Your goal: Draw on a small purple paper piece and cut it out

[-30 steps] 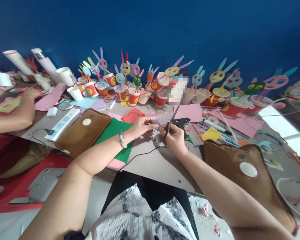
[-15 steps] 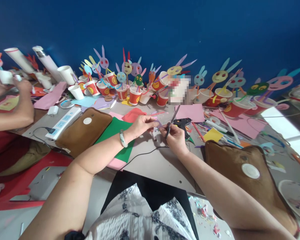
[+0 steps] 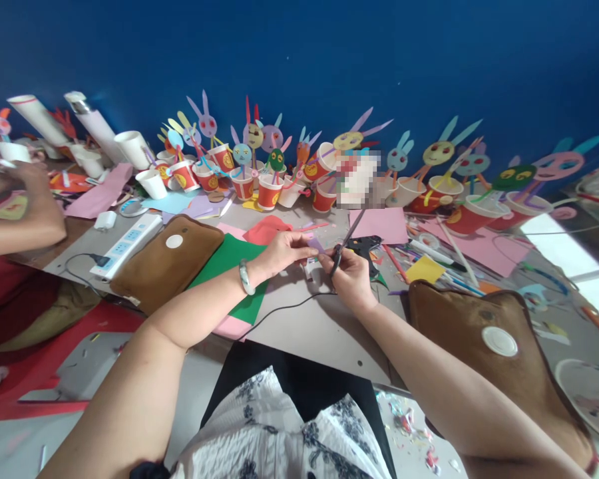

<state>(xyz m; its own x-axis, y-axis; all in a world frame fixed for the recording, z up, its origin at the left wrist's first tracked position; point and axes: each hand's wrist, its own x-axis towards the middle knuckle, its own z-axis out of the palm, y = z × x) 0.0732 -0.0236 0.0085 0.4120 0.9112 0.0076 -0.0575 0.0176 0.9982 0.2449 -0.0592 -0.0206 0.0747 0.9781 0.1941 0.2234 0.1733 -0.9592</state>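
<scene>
Mid-frame, left hand (image 3: 283, 255) pinches purple paper (image 3: 315, 244); right hand (image 3: 352, 274) kinda palms scissors (image 3: 350, 234) tip-up, probably so its fingers can help steady things.

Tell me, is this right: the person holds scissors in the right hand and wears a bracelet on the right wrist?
Not quite: the head view shows the bracelet on the left wrist, not the right. The right hand does hold the scissors.
</scene>
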